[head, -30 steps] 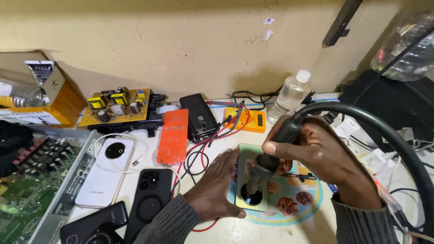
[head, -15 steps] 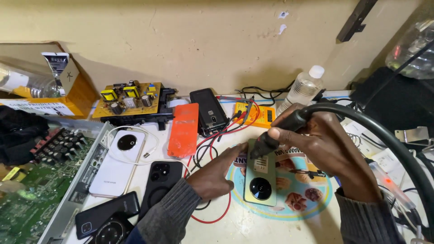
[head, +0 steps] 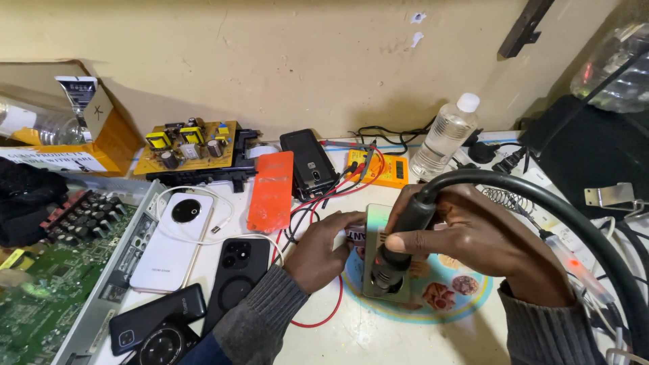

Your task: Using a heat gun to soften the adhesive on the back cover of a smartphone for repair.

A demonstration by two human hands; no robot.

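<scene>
Right hand (head: 473, 236) closed round black hot-air handpiece (head: 399, 247), nozzle down over silver phone (head: 378, 233) steadied edgewise by curled left hand (head: 321, 253) on counter (head: 378, 331).

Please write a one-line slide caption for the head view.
Right hand points a hose-fed heat tool at a phone steadied by the left hand.

White table (head: 378, 338); grey-green phone (head: 376, 233) under a black hot-air handle (head: 399, 240) with black hose (head: 574, 209). Round mat (head: 466, 297): blue rim, food pictures. Orange-red phone cover (head: 272, 190); white phone (head: 170, 240); black phone (head: 238, 274); yellow multimeter (head: 385, 169) with red leads (head: 324, 318); yellow circuit board (head: 186, 145); green board (head: 34, 297); grey ribbed sleeves (head: 260, 318).
</scene>
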